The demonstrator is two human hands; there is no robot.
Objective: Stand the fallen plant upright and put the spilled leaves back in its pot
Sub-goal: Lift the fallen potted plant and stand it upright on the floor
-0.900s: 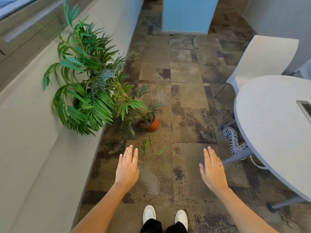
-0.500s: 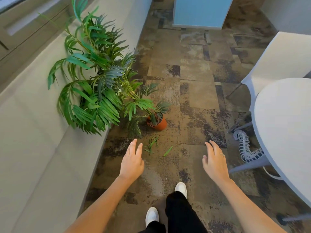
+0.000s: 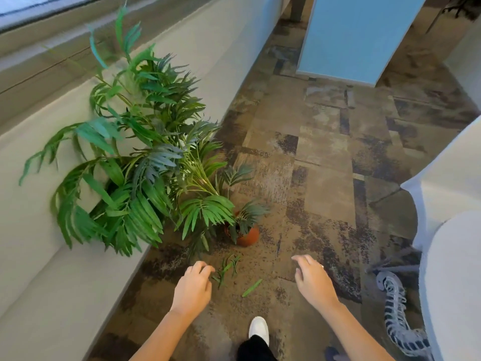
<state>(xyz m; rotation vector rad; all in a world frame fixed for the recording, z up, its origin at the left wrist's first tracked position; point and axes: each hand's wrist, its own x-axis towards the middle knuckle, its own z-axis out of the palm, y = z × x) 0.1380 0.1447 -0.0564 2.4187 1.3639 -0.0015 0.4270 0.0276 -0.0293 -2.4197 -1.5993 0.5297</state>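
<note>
Down on the carpet [image 3: 325,183], plant [image 3: 135,173] lies tipped left; left hand [image 3: 192,287] fingers curled loosely beside spilled leaves [image 3: 227,267], right hand [image 3: 313,281] spread, both empty.

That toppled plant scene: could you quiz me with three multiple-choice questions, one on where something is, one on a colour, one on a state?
1. Where do the loose leaves lie?
A. on the carpet between the hands
B. inside the pot
C. on the white table

2. What colour is the pot?
A. blue
B. terracotta orange
C. white

3. How is the plant?
A. standing upright
B. tipped against the beige wall ledge
C. held in both hands

Answers: 1 A, they lie between the left hand and right hand; 2 B, its side shows orange; 3 B, fronds lean on the ledge.
</note>
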